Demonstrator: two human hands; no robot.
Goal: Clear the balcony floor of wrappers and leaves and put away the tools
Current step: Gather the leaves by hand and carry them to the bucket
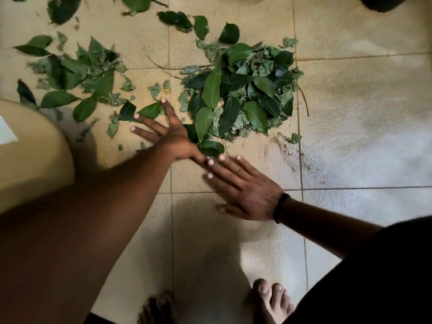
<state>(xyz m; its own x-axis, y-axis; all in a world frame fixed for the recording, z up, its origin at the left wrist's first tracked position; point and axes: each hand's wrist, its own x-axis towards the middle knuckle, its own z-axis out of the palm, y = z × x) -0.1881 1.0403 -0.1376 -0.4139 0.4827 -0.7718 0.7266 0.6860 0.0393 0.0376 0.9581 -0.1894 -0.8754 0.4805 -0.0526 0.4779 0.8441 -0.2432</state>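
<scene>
Across the tiled balcony floor [350, 160] green leaves lie in two groups. A dense pile of leaves [243, 94] sits near the middle of the view, with a few thin twigs [304, 99] sticking out at its right and left edges. A looser scatter of leaves [77, 73] spreads over the tiles to the left and toward the top edge, where several are cut off by the frame. Dark crumbs of dirt [294, 157] streak the tiles just below and right of the pile.

The left hand [163, 134] reaches in with fingers spread flat on the floor, its index fingertip touching a single leaf [150, 110] between the scatter and the pile; it holds nothing. The right hand [243, 185] lies flat with fingers straight and slightly apart, fingertips just short of the pile's near edge and close to the left wrist. A black band [281, 206] circles the right wrist.

At the left edge a tan rounded shape [30, 155] blocks part of the floor; it may be a knee in light cloth, though blur leaves that uncertain. Dark clothing [374, 277] fills the lower right corner. Two bare feet [272, 298] show at the bottom edge, the left one blurred and partly cut off. A dark object [385, 2] at the top right corner is too cropped to identify.
</scene>
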